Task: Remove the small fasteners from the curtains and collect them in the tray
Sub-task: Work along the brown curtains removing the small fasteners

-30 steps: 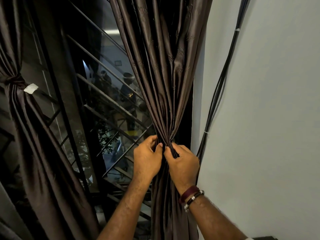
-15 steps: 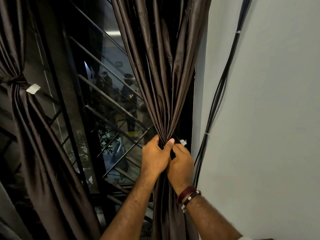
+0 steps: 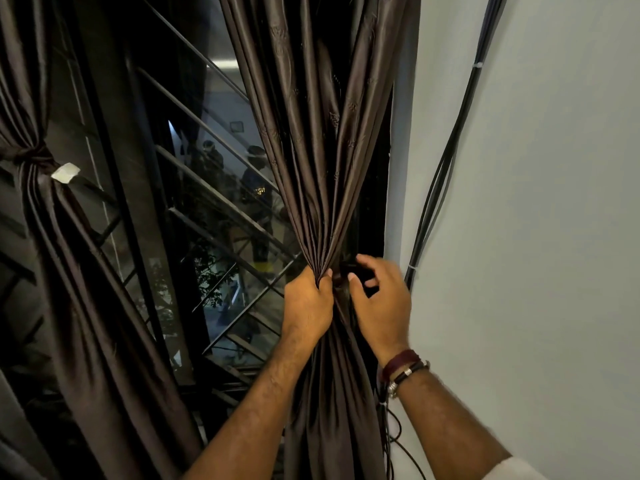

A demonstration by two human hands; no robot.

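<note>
The dark brown right curtain [image 3: 311, 150] hangs gathered to a waist beside the white wall. My left hand [image 3: 307, 303] grips the bunched folds just below that waist. My right hand [image 3: 382, 299] is on the wall side of the gather, thumb and fingers curled round a dark tie band [image 3: 348, 269] that wraps the curtain. The left curtain [image 3: 69, 271] is also tied at its waist, with a small white tag [image 3: 65, 172] sticking out of the knot. No tray is in view.
Black cables [image 3: 446, 161] run down the white wall [image 3: 536, 237] close to my right hand, with loose loops near my right wrist. Behind the curtains is a window with a slanted metal grille [image 3: 194, 188].
My right hand has moved from behind the gather to its wall side and now curls round the dark band. A small white tag seen by it half a second ago no longer shows. My left hand keeps its grip.
</note>
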